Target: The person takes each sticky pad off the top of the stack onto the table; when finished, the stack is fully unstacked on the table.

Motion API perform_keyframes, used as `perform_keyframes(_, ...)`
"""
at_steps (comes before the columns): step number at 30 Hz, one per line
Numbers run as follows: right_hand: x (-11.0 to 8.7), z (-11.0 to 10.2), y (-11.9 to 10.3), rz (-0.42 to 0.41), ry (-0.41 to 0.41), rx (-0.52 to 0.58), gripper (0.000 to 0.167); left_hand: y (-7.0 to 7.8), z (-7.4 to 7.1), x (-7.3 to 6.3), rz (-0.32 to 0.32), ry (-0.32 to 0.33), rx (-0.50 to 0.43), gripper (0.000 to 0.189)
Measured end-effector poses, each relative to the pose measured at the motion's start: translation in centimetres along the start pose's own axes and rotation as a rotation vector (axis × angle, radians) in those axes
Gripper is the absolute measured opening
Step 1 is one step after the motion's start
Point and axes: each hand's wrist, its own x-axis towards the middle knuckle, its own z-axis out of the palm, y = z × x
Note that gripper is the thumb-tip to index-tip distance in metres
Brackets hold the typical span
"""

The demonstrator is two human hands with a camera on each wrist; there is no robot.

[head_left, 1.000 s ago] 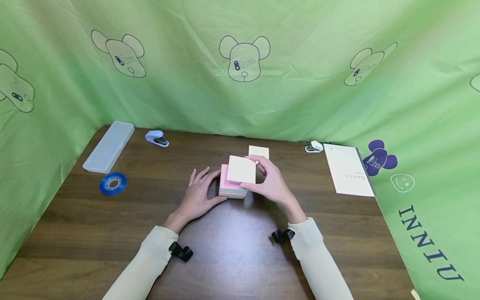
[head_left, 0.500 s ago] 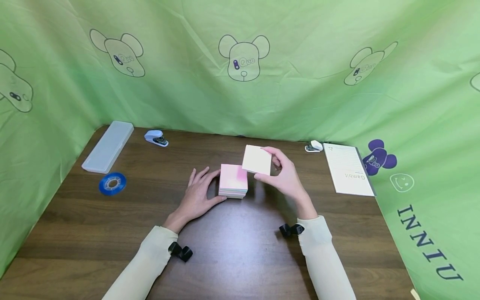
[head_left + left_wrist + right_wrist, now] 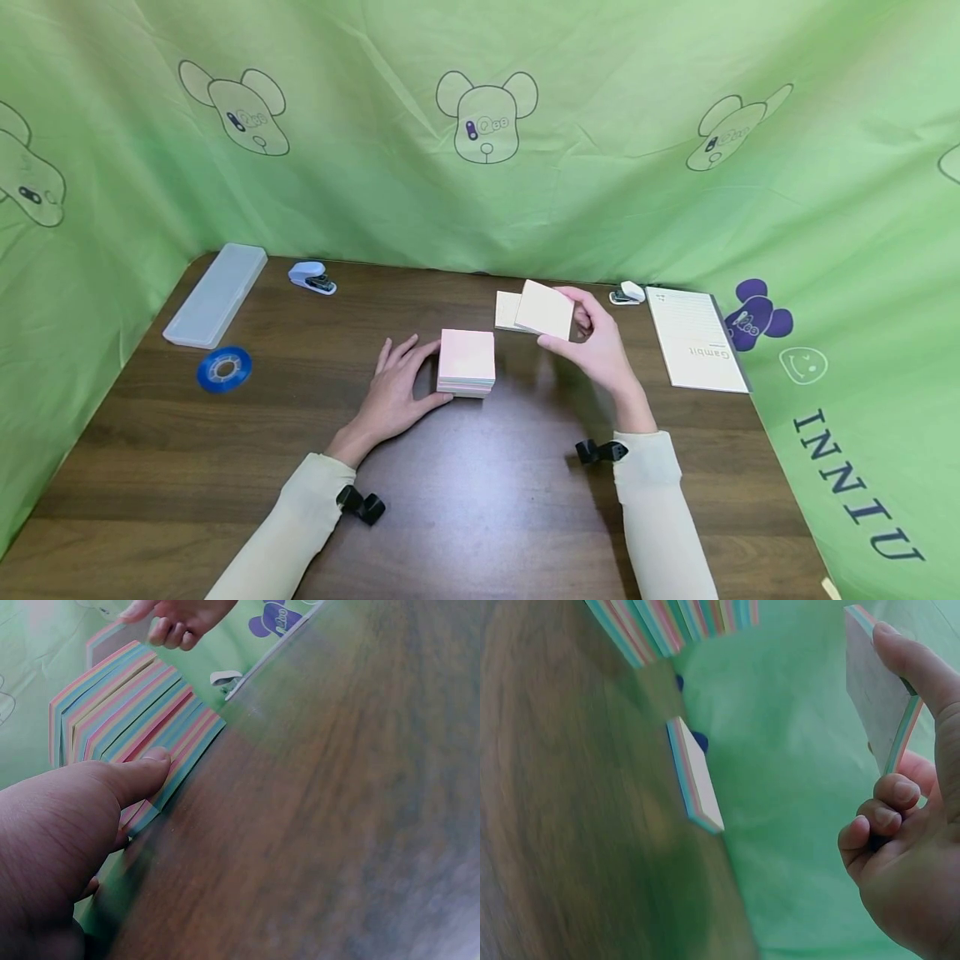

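Observation:
A tall stack of sticky note pads [image 3: 467, 357], pink on top with striped coloured edges, stands mid-table. My left hand [image 3: 392, 408] holds it at its left side, the thumb [image 3: 142, 778] across the near face in the left wrist view. To the right and farther back, my right hand [image 3: 596, 343] pinches a cream-topped sticky note pad [image 3: 545, 309] by its right edge, thumb against fingers. This pad [image 3: 877, 694] shows a pale underside in the right wrist view. Below it, partly covered in the head view, a second pad [image 3: 507, 312] lies on the table.
At the back left stand a translucent case [image 3: 216, 296], a light blue stapler [image 3: 312, 277] and a blue tape roll [image 3: 224, 369]. A white stapler [image 3: 628, 292] and a notepad [image 3: 696, 337] lie back right. Green cloth [image 3: 360, 217] hangs behind.
My right hand has carried the cream-topped pad off the stack, rightward and back, beside the pad lying there. The pink top of the stack is now uncovered. My left hand has stayed put.

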Motion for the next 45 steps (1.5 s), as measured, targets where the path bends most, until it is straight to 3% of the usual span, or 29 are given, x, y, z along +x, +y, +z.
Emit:
perform_keyframes(11,-0.1,-2.1,2.9,0.082,0.035,0.007,0.074,0.0,0.1,-0.1,0.009,0.005,-0.007,0.089)
perform_keyframes(16,-0.2,-2.2,4.1,0.14,0.04,-0.071,0.073,-0.2,0.1,-0.1,0.014,0.007,-0.001,0.089)
perform_keyframes(30,-0.5,-3.3,6.9,0.188,-0.013,-0.23,0.077,-0.1,0.2,0.0,0.01,0.005,-0.004,0.089)
perform_keyframes(36,-0.4,-3.4,7.8,0.183,-0.036,-0.315,0.078,-0.2,0.2,-0.1,0.006,0.007,-0.001,0.09)
perform_keyframes(45,-0.5,-3.4,8.5,0.133,-0.08,-0.551,0.08,-0.1,0.1,-0.2,0.013,0.01,0.001,0.089)
